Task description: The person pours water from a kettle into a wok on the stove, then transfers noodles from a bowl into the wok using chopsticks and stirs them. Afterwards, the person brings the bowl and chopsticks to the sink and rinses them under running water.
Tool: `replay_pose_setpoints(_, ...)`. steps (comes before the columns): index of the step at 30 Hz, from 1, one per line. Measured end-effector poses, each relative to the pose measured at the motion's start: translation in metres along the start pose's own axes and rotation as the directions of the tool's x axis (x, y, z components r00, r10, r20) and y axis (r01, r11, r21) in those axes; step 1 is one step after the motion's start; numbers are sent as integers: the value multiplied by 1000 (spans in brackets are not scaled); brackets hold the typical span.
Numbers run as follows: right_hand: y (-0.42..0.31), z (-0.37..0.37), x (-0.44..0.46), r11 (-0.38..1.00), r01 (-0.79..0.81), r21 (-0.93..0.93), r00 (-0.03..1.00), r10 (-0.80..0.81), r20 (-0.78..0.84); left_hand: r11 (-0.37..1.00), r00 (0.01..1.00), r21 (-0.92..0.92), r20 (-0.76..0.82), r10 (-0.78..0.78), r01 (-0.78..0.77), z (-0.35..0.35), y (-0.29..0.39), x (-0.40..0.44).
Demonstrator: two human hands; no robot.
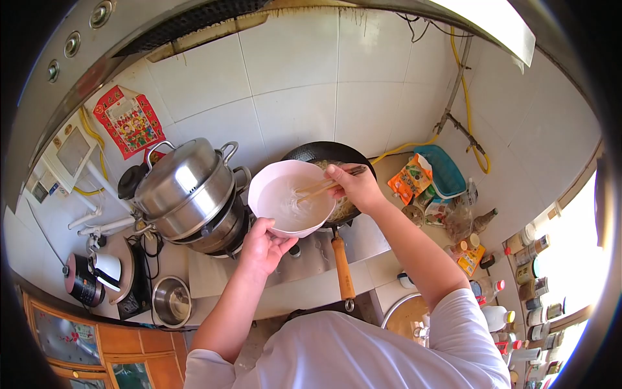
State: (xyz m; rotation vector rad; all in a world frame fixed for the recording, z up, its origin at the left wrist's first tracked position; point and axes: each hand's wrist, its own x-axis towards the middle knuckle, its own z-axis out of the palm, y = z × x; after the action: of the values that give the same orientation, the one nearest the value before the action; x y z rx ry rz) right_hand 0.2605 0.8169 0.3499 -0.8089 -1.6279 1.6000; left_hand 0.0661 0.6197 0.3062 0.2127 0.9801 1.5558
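My left hand (pixel 264 249) grips the near rim of a pale pink bowl (pixel 272 188), which is tilted and has whitish, cloudy liquid in it. In my right hand (pixel 356 186) is a pair of chopsticks (pixel 314 192), their tips down inside the bowl. Whether the tips hold anything is too small to tell. Behind the bowl and my right hand sits a black wok (pixel 324 152) on the stove, with a wooden handle (pixel 342 262) pointing toward me. Pale strands show in the wok, partly hidden by the bowl and my hand.
A stacked steel steamer (pixel 181 185) stands on the left burner. To the right are a blue basket (pixel 442 172), an orange packet (pixel 410 177) and several bottles and jars. A steel bowl (pixel 172 301) and a white kettle (pixel 105 269) sit at lower left. The range hood (pixel 129 32) hangs overhead.
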Motion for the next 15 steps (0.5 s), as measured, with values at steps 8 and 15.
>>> replay_pose_setpoints(8,5,5,-8,963,-237,126,969,244,-39,1000,999,22,-28,23,-22,1,-1,-3)
replay_pose_setpoints(15,25,-4,-1,768,-531,357,830,556,39,999,998,23,-57,27,-25,1,-2,1)
